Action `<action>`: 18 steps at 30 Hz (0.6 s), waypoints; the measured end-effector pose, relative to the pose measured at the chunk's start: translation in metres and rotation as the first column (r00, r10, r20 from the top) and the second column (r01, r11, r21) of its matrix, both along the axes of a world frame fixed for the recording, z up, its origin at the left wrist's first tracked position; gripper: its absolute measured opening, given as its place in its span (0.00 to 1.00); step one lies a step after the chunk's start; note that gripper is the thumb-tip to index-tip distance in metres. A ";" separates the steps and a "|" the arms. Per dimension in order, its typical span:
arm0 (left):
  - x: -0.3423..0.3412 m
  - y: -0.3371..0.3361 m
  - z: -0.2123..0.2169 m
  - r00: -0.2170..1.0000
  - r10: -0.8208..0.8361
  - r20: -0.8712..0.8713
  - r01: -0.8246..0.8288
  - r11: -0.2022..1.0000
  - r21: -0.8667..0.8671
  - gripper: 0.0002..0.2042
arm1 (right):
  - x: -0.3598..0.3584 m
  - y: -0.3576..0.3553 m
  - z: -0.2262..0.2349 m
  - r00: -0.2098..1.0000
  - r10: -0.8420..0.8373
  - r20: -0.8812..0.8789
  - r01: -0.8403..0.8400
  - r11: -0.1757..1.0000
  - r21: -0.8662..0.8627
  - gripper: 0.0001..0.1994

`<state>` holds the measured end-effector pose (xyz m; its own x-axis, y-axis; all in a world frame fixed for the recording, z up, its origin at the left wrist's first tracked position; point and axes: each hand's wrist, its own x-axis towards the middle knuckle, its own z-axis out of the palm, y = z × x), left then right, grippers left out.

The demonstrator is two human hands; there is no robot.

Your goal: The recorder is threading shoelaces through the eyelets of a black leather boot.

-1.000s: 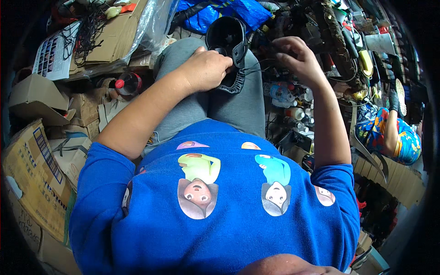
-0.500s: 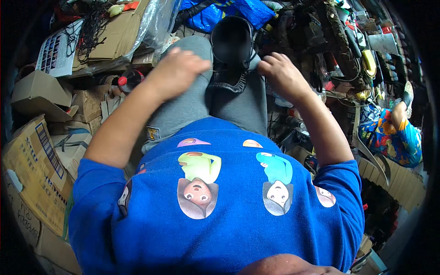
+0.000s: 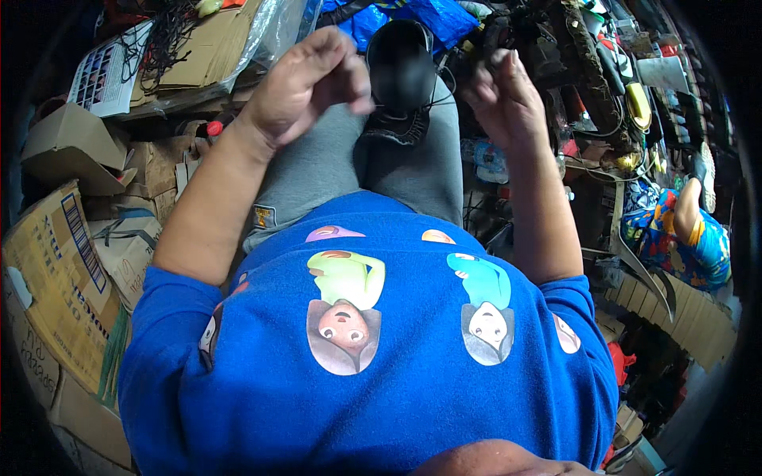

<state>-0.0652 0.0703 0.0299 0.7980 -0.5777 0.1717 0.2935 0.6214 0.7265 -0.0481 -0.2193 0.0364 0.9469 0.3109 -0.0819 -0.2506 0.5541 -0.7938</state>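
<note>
A black shoe (image 3: 401, 71), with light stitching along its near end, is propped between my grey-clad knees. Left of it, my left hand (image 3: 313, 87) is raised with curled fingers, blurred at the tips. To the shoe's right, my right hand (image 3: 508, 99) is lifted with its fingers bent inward, also smeared by motion. A thin dark thread (image 3: 441, 102) runs from the shoe toward my right fingers. Both hands appear closed on thread, though the fingertips are too blurred to show the grip clearly.
Cardboard boxes (image 3: 71, 151) and flat cardboard (image 3: 210, 55) with tangled cords crowd the left. A blue plastic bag (image 3: 444, 20) lies beyond the shoe. Tools and a curved metal blade (image 3: 647, 274) clutter the right, where another person in colourful clothes (image 3: 702, 246) sits.
Both hands have risen and turned from knuckles-up fists to more upright hands with the fingers facing inward. The shoe stays between my knees.
</note>
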 end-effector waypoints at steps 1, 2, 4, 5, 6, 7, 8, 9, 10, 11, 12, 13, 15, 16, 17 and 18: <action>0.001 0.021 -0.011 0.996 0.055 -0.064 -0.045 0.989 0.138 0.05 | 0.001 -0.019 -0.003 0.995 0.094 0.042 -0.091 0.994 -0.068 0.10; 0.001 0.054 -0.026 0.985 0.121 -0.124 -0.082 0.957 0.279 0.05 | -0.005 -0.036 -0.002 0.994 -0.095 0.045 0.105 0.907 -0.408 0.11; -0.009 0.092 -0.026 0.690 0.716 -0.105 -0.531 0.599 0.599 0.04 | -0.015 -0.098 -0.004 0.940 -0.302 0.157 0.327 0.676 -0.661 0.12; -0.010 0.145 -0.035 0.715 0.682 0.152 -0.625 0.528 0.575 0.05 | -0.020 -0.131 -0.003 0.887 -0.371 0.273 0.440 0.508 -0.740 0.11; -0.014 0.182 -0.031 0.731 0.665 0.152 -0.641 0.593 0.487 0.05 | -0.029 -0.158 -0.001 0.860 -0.410 0.305 0.481 0.449 -0.753 0.12; -0.016 0.183 -0.021 0.799 0.597 0.075 -0.569 0.709 0.417 0.06 | -0.036 -0.197 -0.011 0.877 -0.445 0.181 0.450 0.627 -0.636 0.11; -0.016 0.167 -0.020 0.759 0.604 0.242 -0.607 0.523 0.599 0.07 | -0.036 -0.184 -0.011 0.917 -0.331 0.224 0.373 0.510 -0.775 0.11; -0.012 0.140 -0.017 0.722 0.561 0.405 -0.629 0.288 0.722 0.08 | -0.033 -0.156 -0.005 0.948 -0.205 0.242 0.303 0.363 -0.881 0.12; -0.005 0.112 -0.022 0.764 0.448 0.465 -0.591 0.197 0.782 0.11 | -0.029 -0.121 -0.002 0.977 -0.158 0.144 0.203 0.483 -0.852 0.15; 0.005 0.075 -0.010 0.867 0.234 0.439 -0.493 0.282 0.823 0.12 | -0.024 -0.103 -0.007 0.977 0.009 0.215 0.192 0.418 -0.888 0.16; 0.014 0.049 -0.021 0.840 0.115 0.531 -0.530 0.386 0.755 0.12 | -0.018 -0.080 -0.007 0.954 0.172 0.245 0.184 0.310 -0.933 0.17; 0.021 0.021 -0.022 0.735 -0.067 0.675 -0.610 0.369 0.701 0.15 | -0.015 -0.054 -0.001 0.967 0.210 0.147 0.062 0.366 -0.929 0.17; 0.032 -0.026 -0.027 0.765 -0.136 0.630 -0.511 0.467 0.721 0.17 | -0.011 -0.021 -0.007 0.962 0.207 0.177 0.031 0.562 -0.827 0.14; 0.037 -0.041 -0.026 0.763 -0.138 0.632 -0.512 0.469 0.720 0.17 | -0.004 -0.018 -0.012 0.942 0.262 0.208 0.061 0.476 -0.877 0.12; 0.041 -0.053 -0.026 0.804 -0.166 0.571 -0.440 0.479 0.759 0.18 | 0.000 -0.012 -0.014 0.918 0.323 0.229 0.093 0.386 -0.918 0.10; 0.045 -0.058 -0.027 0.840 -0.196 0.507 -0.366 0.486 0.794 0.19 | 0.001 -0.006 -0.010 0.925 0.337 0.177 0.038 0.381 -0.924 0.07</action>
